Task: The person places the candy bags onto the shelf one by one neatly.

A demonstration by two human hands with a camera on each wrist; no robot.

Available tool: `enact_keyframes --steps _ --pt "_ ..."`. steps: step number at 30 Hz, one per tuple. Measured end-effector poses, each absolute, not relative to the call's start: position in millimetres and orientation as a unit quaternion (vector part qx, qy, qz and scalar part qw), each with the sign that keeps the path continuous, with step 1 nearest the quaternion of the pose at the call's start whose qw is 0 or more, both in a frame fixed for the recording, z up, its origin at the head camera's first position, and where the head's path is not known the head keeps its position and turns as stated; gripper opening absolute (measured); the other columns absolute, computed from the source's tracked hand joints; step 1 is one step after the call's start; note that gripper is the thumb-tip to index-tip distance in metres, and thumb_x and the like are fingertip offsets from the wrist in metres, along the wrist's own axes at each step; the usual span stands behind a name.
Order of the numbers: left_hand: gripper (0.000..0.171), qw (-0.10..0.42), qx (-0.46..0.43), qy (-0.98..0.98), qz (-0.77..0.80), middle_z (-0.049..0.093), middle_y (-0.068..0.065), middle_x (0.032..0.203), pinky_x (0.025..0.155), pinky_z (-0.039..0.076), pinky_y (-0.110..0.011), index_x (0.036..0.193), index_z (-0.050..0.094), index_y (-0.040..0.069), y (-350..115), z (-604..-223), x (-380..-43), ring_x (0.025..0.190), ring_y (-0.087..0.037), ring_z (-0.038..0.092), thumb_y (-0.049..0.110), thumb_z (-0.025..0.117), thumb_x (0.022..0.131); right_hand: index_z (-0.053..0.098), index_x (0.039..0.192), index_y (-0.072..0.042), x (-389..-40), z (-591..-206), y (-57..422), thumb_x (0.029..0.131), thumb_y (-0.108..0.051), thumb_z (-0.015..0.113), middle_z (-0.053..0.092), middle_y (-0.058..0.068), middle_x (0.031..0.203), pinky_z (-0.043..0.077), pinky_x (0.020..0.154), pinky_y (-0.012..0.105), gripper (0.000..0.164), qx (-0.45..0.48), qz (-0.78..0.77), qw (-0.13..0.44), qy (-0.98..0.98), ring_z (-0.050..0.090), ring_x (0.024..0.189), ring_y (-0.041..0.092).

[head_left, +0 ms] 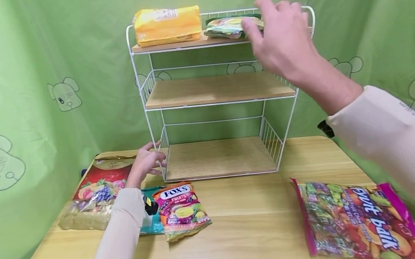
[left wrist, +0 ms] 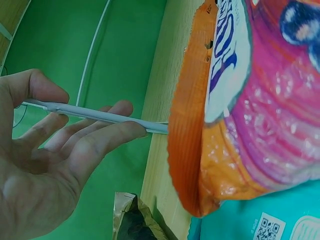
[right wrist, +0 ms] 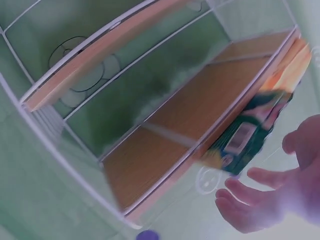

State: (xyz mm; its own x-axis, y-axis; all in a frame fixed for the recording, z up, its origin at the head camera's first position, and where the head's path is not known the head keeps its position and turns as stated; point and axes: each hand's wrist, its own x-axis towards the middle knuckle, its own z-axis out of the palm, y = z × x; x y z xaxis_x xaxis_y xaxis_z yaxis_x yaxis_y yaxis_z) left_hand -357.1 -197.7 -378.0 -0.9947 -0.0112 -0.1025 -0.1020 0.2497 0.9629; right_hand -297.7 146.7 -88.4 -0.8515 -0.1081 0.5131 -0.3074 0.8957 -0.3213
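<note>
The green bag point(head_left: 226, 27) lies on the top shelf of the rack point(head_left: 219, 89), in the right half, near the front edge. The right hand point(head_left: 282, 36) hides its right end in the head view. That hand's fingers are spread and hold nothing; in the right wrist view there is a gap between them and the bag. The left hand point(head_left: 147, 161) pinches the rack's white front post point(left wrist: 112, 117), low at its left corner, with thumb and fingers on either side.

A yellow pack point(head_left: 168, 26) sits at the top shelf's left end. Below, on the table point(head_left: 239, 233), the Fox's bag point(head_left: 181, 210) lies partly over a teal bag point(head_left: 152, 223). The left arm hides some of the teal bag and of a red bag point(head_left: 97, 184) by the table's back left corner. A big fruit bag point(head_left: 364, 222) lies by the right edge, its bottom cut off. A purple thing point(right wrist: 148, 235) in the right wrist view is too cut off to tell.
</note>
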Motion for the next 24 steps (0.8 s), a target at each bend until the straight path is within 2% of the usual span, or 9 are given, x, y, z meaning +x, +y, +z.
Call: enact_keyframes --steps 3,7,12,16,20,24 --pt "0.073 0.039 -0.036 0.787 0.614 0.058 -0.03 0.132 0.085 0.062 -0.054 0.158 0.035 0.015 -197.3 -376.7 -355.5 0.084 -0.022 0.071 0.004 0.059 0.091 0.014 0.164 -0.019 -294.0 -96.0 138.0 0.107 -0.044 0.04 0.023 0.026 0.164 0.017 0.126 0.064 0.068 0.145 0.168 0.239 -0.945 0.02 0.152 0.044" --pt "0.072 0.028 -0.036 0.786 0.616 0.059 -0.028 0.131 0.079 0.064 -0.051 0.157 0.037 0.017 -200.2 -386.2 -360.2 0.089 -0.028 0.073 0.006 0.061 0.09 0.015 0.164 -0.019 -296.5 -106.5 129.8 0.106 -0.031 0.047 0.024 0.032 0.161 0.011 0.127 0.061 0.068 0.176 0.118 0.24 -0.947 0.021 0.15 0.048" --pt "0.072 0.024 -0.036 0.786 0.616 0.06 -0.028 0.13 0.08 0.064 -0.052 0.156 0.04 0.018 -199.8 -388.0 -361.8 0.099 -0.036 0.072 0.006 0.061 0.089 0.023 0.161 -0.017 -301.9 -117.1 126.7 0.103 -0.019 0.049 0.025 0.033 0.159 0.007 0.128 0.058 0.064 0.185 0.111 0.251 -0.944 0.022 0.148 0.048" --pt "0.072 0.025 -0.037 0.786 0.617 0.06 -0.028 0.129 0.082 0.063 -0.053 0.156 0.039 0.02 -200.4 -388.5 -362.9 0.098 -0.035 0.072 0.006 0.062 0.089 0.025 0.16 -0.018 -307.9 -120.5 124.6 0.099 -0.01 0.048 0.023 0.032 0.16 0.006 0.13 0.055 0.065 0.187 0.123 0.259 -0.94 0.019 0.15 0.047" --pt "0.073 0.026 -0.038 0.784 0.619 0.06 -0.027 0.132 0.081 0.064 -0.053 0.157 0.039 0.02 -201.5 -388.0 -362.7 0.09 -0.028 0.073 0.006 0.062 0.089 0.028 0.159 -0.018 -314.8 -122.3 119.9 0.094 -0.003 0.048 0.022 0.031 0.162 0.009 0.13 0.053 0.069 0.191 0.136 0.267 -0.935 0.019 0.15 0.045" --pt "0.072 0.035 -0.038 0.783 0.62 0.059 -0.026 0.133 0.082 0.063 -0.054 0.158 0.037 0.017 -200.1 -380.9 -358.5 0.084 -0.023 0.072 0.004 0.06 0.09 0.03 0.157 -0.018 -319.8 -124.0 115.0 0.091 -0.002 0.049 0.028 0.03 0.158 0.019 0.125 0.052 0.071 0.193 0.141 0.279 -0.93 0.026 0.144 0.044"
